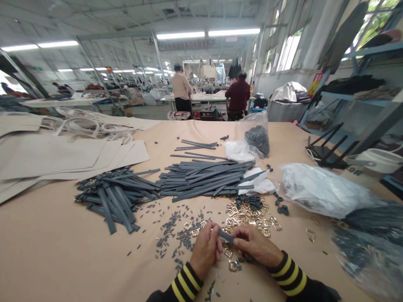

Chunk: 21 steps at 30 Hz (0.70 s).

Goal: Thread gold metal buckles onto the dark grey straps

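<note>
Strap (226,236), short and dark grey, sits pinched between the left hand (206,249) and the right hand (254,245) at the near edge of the table (47,251); both hands are curled shut around its ends, fingertips meeting over it, wrists in black sleeves with yellow stripes. Just under and beyond the hands lie gold buckles (248,216), scattered loosely, with small grey loops (173,235) strewn to the left of them. Farther back two heaps of long grey strips spread over the tan paper-covered surface: one pile (115,195) on the left, a larger pile (204,176) at centre, partly lying on white paper. Behind that stands a clear bag (258,138) of dark small parts. To the right, a crumpled plastic bag (321,188) and more bagged hardware, blurred at the frame's edge. Flat tan sheets (63,155) and white webbing (91,123) cover the table's left side. Beyond it, two people (238,98) stand with backs turned at another bench in a long workshop lit by ceiling tubes and by windows on the right; blue metal shelving (362,96) stands against that wall.
</note>
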Each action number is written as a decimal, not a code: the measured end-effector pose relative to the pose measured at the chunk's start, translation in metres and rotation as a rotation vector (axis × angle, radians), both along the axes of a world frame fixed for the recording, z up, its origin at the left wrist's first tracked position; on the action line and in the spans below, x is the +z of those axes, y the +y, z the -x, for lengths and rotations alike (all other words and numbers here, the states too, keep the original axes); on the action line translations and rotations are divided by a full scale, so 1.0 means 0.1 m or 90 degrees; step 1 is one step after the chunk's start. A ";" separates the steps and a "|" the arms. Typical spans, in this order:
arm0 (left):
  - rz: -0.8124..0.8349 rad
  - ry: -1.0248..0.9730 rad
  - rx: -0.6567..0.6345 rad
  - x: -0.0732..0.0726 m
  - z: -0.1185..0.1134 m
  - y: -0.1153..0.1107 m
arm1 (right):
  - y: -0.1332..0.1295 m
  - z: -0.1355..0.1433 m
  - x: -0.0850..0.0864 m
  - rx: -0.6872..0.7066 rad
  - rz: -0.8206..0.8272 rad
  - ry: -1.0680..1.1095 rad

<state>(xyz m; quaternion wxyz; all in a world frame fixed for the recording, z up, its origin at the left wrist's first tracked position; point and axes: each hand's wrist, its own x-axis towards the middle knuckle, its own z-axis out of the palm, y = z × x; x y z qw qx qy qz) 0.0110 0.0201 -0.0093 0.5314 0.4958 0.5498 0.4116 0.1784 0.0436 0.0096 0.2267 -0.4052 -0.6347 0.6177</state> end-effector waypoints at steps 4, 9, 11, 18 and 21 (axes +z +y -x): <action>-0.022 0.041 0.005 0.01 -0.01 0.01 | 0.01 -0.01 -0.05 -0.003 0.013 0.019; -0.068 0.129 0.021 0.01 -0.04 -0.01 | -0.01 0.00 -0.09 0.015 0.039 0.076; -0.121 0.174 0.047 0.00 -0.05 -0.01 | -0.01 0.00 -0.08 0.015 0.049 0.097; -0.276 0.253 0.024 0.04 -0.06 -0.05 | -0.02 0.03 -0.06 0.004 0.058 0.147; -0.284 0.224 -0.061 0.06 -0.07 -0.09 | -0.01 0.02 -0.07 -0.026 0.068 0.156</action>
